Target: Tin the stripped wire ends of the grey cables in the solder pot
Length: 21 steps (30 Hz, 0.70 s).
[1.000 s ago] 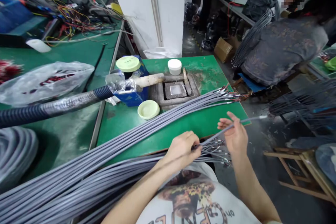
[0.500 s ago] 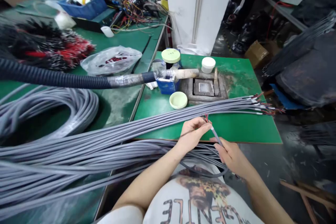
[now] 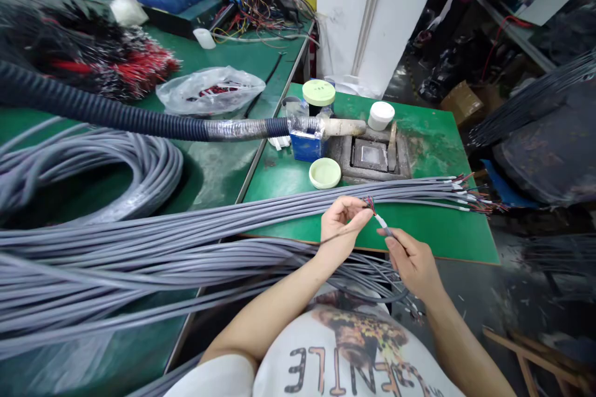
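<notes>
My left hand (image 3: 342, 227) and my right hand (image 3: 412, 263) meet above the front edge of a green workbench (image 3: 419, 232). The fingertips of my left hand pinch the thin red wires at the end of a grey cable (image 3: 385, 225), just past its white sleeve. My right hand grips that cable a little below the sleeve. A large bundle of grey cables (image 3: 139, 254) runs across the bench under my forearms, and its sleeved ends (image 3: 465, 200) fan out at the right. A coil of the same cable (image 3: 144, 167) lies at the left.
A metal pot in a grey surround (image 3: 370, 156) sits behind the cables, with pale-lidded jars (image 3: 325, 173) around it. A corrugated hose (image 3: 139, 121) crosses the bench. Red-and-black wire bundles (image 3: 107, 68) and a plastic bag (image 3: 209, 92) lie left; a co-worker's back (image 3: 549, 149) is right.
The view has swung left since the earliest frame. My right hand has moved in from the right, bringing the cable end to my left hand. Between the last two frames, little has changed.
</notes>
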{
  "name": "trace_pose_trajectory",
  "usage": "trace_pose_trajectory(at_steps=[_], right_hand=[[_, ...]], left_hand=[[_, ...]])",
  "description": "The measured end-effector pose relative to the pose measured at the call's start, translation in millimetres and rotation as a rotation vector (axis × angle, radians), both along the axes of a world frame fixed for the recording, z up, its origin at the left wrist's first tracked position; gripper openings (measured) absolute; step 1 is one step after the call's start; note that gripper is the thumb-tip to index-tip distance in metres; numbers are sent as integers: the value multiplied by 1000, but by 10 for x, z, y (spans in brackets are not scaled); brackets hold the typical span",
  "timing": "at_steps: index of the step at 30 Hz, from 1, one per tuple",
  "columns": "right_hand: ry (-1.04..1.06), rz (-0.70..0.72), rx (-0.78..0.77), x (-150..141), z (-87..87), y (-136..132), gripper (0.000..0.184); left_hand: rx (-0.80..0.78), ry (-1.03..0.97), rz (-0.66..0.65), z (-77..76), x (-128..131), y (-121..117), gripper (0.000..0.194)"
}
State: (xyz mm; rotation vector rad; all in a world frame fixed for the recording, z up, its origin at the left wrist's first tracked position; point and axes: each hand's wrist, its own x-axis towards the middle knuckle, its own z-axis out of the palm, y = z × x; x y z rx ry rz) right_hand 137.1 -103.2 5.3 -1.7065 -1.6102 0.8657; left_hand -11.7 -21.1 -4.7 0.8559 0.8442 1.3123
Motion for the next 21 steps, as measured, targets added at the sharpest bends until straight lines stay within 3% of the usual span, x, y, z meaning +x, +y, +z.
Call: trace_pose_trajectory(at_steps=[5,9,21], right_hand=[[46,52,-33,37,108,171,33],[90,10,79,-1,189,407,29],[-110,145,322,-415,341,1017,21]], left_hand=[[-6,12,-47,35,-2,-20,17],[-122,-97,-131,-35,31,-65,18],[-339,-472,-79,-127,-160,90,22]])
